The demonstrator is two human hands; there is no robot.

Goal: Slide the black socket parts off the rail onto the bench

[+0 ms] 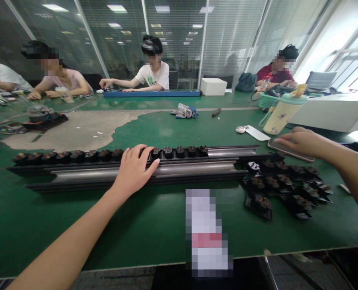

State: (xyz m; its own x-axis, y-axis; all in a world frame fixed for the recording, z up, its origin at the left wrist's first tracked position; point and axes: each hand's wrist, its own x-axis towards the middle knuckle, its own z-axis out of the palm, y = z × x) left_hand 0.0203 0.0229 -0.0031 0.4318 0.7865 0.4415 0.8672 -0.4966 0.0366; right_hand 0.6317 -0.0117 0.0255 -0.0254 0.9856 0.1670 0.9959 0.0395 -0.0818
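Observation:
My left hand (138,167) lies over two long black rails with its thumb apart from its fingers, which touch the row of black socket modules (167,152) in the rear rail. The front rail (85,174) shows a bare metallic channel and passes partly under my hand. At the right, my right hand (301,141) hovers over or touches a phone (290,150) lying flat; its fingers are stretched toward the phone's left end, and the thumb is hidden. Closer to me, several loose black socket modules (262,205) lie in a cluster beside the rails' right ends.
Behind my right hand stand a yellow tumbler (283,114), a white mouse (241,129) and a green basket (266,100). Gloves (185,111) lie mid-table. Across the green table, a person (155,74) works at a blue rail (151,94); other people sit at both sides.

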